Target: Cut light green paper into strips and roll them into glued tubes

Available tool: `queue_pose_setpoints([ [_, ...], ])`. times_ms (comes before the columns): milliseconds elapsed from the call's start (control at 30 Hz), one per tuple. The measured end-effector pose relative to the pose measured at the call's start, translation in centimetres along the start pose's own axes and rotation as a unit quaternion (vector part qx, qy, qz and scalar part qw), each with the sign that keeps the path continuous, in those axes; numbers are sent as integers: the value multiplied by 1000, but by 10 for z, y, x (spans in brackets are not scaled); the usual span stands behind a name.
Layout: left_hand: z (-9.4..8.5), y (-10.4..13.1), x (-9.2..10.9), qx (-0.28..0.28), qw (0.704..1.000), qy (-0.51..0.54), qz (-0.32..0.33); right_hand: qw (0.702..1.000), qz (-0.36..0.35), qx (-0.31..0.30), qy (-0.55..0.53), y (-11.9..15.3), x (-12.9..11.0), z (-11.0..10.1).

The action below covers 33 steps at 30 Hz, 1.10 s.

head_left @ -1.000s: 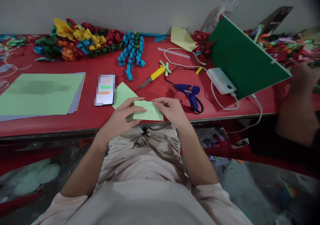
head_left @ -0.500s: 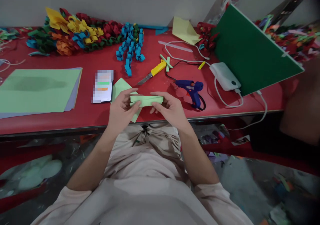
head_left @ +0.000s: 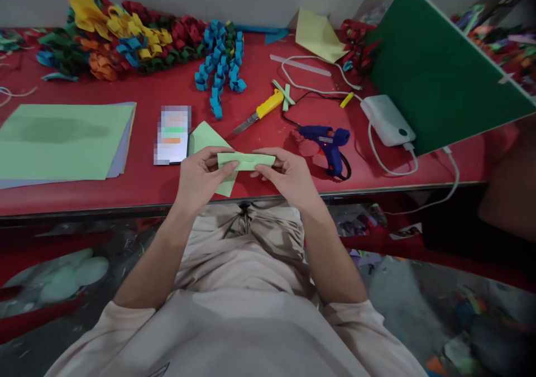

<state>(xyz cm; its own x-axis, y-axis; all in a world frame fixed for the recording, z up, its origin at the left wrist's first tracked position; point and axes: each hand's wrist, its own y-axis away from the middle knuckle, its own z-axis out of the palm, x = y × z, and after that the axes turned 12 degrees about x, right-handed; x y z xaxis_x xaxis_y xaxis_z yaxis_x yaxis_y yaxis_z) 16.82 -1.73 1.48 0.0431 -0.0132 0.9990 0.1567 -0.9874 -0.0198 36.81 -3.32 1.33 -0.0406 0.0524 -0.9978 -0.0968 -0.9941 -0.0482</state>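
Note:
A folded strip of light green paper [head_left: 247, 158] is held level between my two hands above the table's front edge. My left hand [head_left: 205, 175] pinches its left part, thumb in front and fingers behind. At the right part, my right hand [head_left: 287, 173] grips it the same way. Under the hands lies a light green paper piece [head_left: 207, 135], partly hidden by my left hand. A knife with a yellow handle [head_left: 270, 104] rests just beyond. To the right of my right hand is a blue glue gun [head_left: 326, 139].
A phone [head_left: 173, 137] and stacked green sheets [head_left: 62, 142] lie left. Colourful paper chains [head_left: 142, 39] line the back. A white power bank [head_left: 387, 120] with cables leans near a green board [head_left: 448, 70]. Small green strips [head_left: 286, 96] lie by the knife. Someone's arm shows at far right.
The paper's loose layers are now pressed closer together between my fingers. The camera view has shifted slightly, while both hands keep their hold.

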Motion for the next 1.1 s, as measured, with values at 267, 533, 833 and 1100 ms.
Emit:
queue_pose_setpoints([
  [267, -2, -3, -5, -13, 1000, 17, -2, 999, 30, 28, -5, -3, 2, 2],
  [533, -3, -3, -1, -36, 999, -14, 0, 1000, 12, -8, 13, -2, 1, -3],
  [833, -2, -4, -2, -42, 999, -21, 7, 999, 3, -44, 15, 1, -6, -4],
  [1100, -2, -4, 5, -95, 995, -29, 7, 999, -12, 5, 39, 1, -6, 3],
])
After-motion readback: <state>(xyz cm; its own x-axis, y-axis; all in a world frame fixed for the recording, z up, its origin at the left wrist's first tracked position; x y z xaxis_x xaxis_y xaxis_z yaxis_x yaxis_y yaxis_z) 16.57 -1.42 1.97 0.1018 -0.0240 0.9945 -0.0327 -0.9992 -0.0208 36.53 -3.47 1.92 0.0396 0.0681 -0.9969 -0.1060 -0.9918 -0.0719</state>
